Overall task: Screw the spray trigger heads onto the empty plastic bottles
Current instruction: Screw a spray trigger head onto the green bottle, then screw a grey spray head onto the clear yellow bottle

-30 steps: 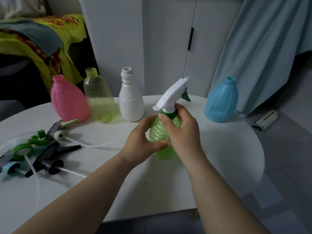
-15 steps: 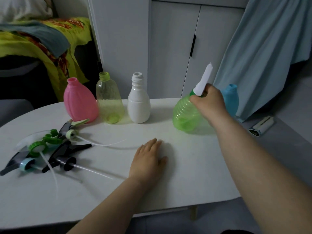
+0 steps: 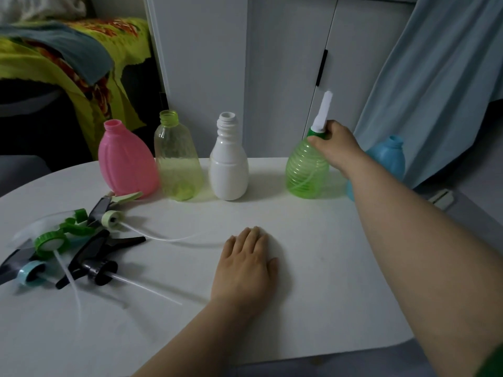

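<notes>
Across the white counter (image 3: 313, 268): pink bottle (image 3: 125, 161), translucent yellow-green bottle (image 3: 177, 161), white bottle (image 3: 228, 170), ribbed clear-green bottle (image 3: 306, 172) with green collar and white trigger head (image 3: 324, 110), blue bottle (image 3: 388, 156) at right. Lower left: loose trigger heads (image 3: 68, 246) in black, grey, green, pale blue. Upper left: yellow-green blanket (image 3: 89, 66), red-orange floral pattern. Upper right: pale blue curtain (image 3: 441, 63).
</notes>
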`<action>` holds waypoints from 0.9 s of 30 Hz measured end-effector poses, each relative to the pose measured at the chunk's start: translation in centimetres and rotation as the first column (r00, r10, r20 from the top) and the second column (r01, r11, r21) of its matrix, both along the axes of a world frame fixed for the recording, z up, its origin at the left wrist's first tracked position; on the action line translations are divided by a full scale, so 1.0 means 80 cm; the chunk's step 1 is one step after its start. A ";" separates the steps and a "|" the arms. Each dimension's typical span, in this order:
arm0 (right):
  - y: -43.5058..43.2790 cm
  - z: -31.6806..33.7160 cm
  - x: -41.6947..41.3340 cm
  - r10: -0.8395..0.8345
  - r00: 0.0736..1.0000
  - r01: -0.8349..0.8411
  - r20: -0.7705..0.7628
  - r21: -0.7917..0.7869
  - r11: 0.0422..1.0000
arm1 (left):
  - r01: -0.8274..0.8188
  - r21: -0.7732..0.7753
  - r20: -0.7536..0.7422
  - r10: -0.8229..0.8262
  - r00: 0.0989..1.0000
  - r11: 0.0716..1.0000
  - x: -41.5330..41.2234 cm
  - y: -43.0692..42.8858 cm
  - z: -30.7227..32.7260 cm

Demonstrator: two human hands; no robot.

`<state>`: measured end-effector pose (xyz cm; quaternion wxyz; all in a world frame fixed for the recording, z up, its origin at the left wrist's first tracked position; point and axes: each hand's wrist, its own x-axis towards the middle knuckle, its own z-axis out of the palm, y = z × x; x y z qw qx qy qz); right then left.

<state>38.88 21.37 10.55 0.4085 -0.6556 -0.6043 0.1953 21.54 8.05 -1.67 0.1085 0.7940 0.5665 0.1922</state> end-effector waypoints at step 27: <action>-0.106 0.046 -0.025 0.008 0.999 -0.001 -0.042 0.179 0.984 | 0.154 0.036 0.382 -0.156 0.911 0.987 -0.084 -0.071 0.078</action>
